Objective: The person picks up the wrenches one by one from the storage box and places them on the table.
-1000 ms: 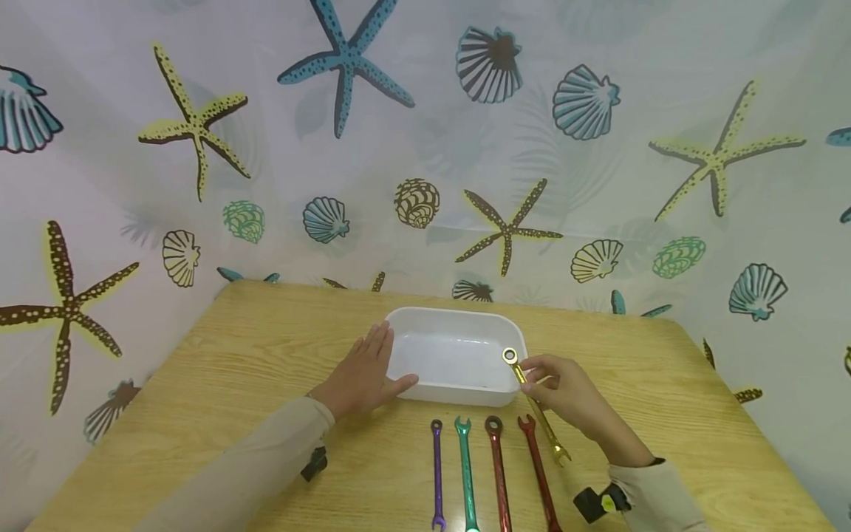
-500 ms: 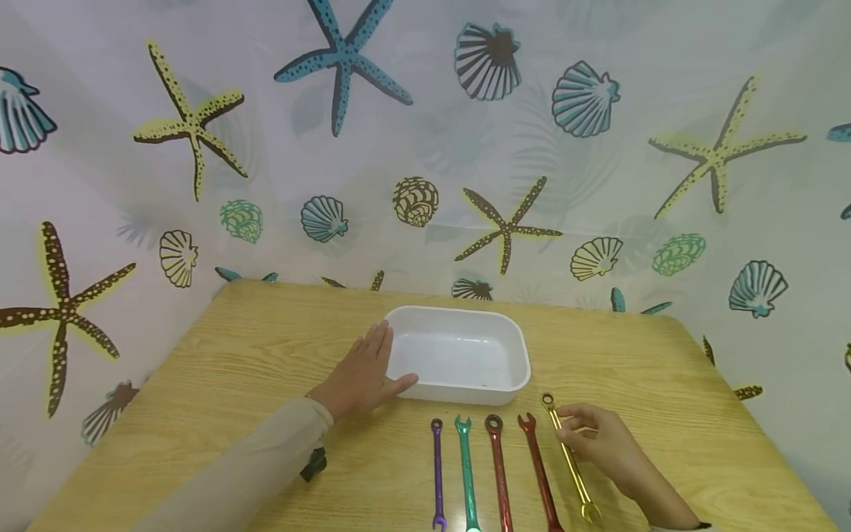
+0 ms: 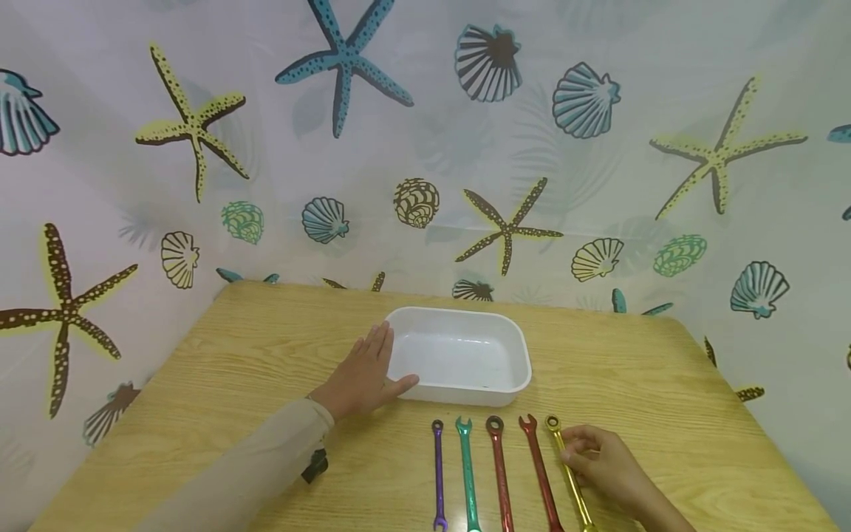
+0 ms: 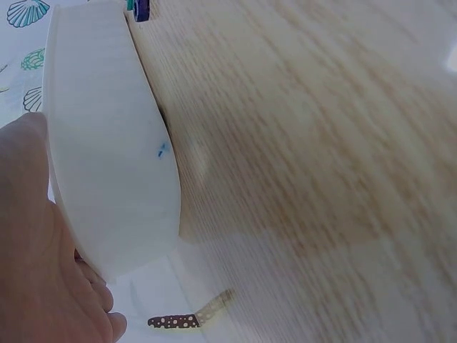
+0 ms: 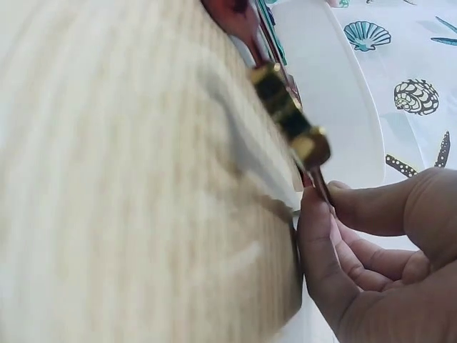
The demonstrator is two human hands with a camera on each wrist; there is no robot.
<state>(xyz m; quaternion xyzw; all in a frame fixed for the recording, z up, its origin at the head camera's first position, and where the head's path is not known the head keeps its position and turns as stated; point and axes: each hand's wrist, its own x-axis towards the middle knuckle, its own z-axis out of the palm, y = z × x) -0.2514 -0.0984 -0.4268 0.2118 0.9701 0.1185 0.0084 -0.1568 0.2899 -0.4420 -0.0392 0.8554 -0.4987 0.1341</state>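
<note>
My right hand point(image 3: 610, 464) pinches a gold wrench point(image 3: 573, 484) between thumb and fingers, to the right of the other wrenches. In the right wrist view, the gold wrench point(image 5: 289, 114) stands out from the fingertips, close above the table. My left hand point(image 3: 362, 377) lies with straight fingers against the left end of a white rectangular tub point(image 3: 459, 395), its thumb over the front rim. The left wrist view has the tub's outer wall point(image 4: 111, 143) beside the left hand point(image 4: 43, 250). The inside of the tub holds nothing visible.
Left of the gold wrench lie a dark red wrench point(image 3: 541, 473), a red wrench point(image 3: 501, 473), a green wrench point(image 3: 468, 473) and a small purple wrench point(image 3: 439, 473), side by side. The wooden table point(image 3: 253, 355) meets a shell-and-starfish patterned cloth point(image 3: 372, 162) behind.
My right hand has carried the gold wrench from over the tub's front right corner, right and toward me, down beside the dark red wrench. The left hand keeps its place.
</note>
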